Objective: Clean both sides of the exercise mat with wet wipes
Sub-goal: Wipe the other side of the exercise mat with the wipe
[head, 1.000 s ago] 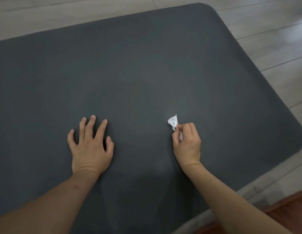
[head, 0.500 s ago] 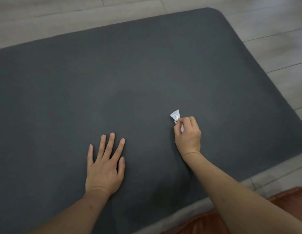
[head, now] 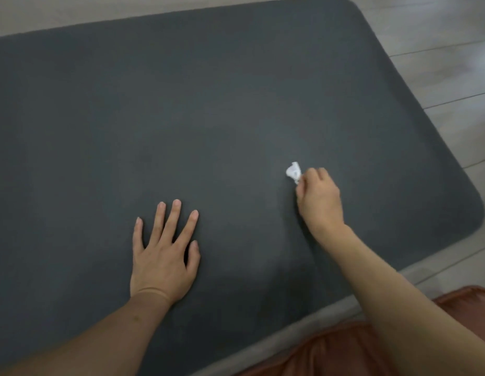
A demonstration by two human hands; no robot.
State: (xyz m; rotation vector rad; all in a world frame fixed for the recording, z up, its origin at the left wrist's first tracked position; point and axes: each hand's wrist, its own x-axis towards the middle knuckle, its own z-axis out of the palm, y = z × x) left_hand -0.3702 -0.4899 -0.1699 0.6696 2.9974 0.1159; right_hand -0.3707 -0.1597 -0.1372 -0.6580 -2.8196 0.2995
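Observation:
A dark grey exercise mat (head: 208, 104) lies flat on the floor and fills most of the view. My left hand (head: 164, 253) rests flat on the mat near its front edge, fingers spread and straight. My right hand (head: 318, 199) grips a small crumpled white wet wipe (head: 293, 171) and presses it onto the mat right of centre. Only the tip of the wipe shows past my fingers.
Pale wood-look floor (head: 439, 50) surrounds the mat at the back and right. The mat's rounded right corners are in view. Rust-coloured cloth (head: 330, 348) over my leg sits at the bottom right, just off the mat's front edge.
My right hand has slid the wipe away from me across the mat. My left hand stays flat on the mat, shifted a little to the right in view.

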